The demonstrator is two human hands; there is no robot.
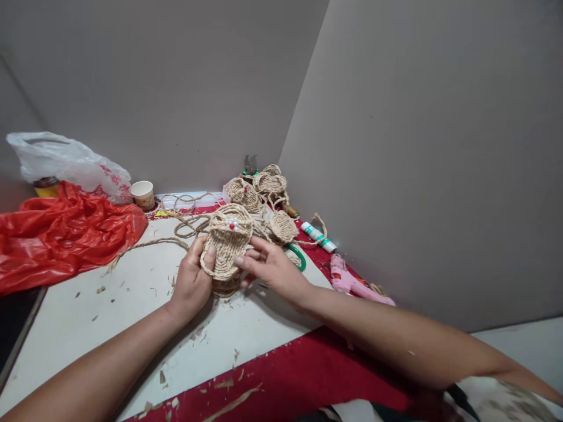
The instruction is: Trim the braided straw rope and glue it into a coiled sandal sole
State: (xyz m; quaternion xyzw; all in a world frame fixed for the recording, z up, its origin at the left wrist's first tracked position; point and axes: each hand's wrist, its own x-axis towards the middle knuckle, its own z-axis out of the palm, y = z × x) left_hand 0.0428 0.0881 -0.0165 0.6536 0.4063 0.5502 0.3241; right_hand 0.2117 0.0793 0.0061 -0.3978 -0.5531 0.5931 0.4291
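Observation:
A small woven straw slipper is held up over the white board, its toe pointing away from me. A cluster of clear or white beads with a red centre decorates its upper strap. My left hand grips the left side, thumb on the woven sole. At the right edge, my right hand holds the slipper between thumb and fingers. Beneath its heel shows another woven piece; whether it is joined to the slipper, I cannot tell. Straw cord trails leftward on the board from behind the slipper.
More woven pieces and slippers pile up behind. Green-handled scissors, a white-green tube and a pink glue gun lie right. A paper cup and red plastic bag stand left. Grey walls close the back.

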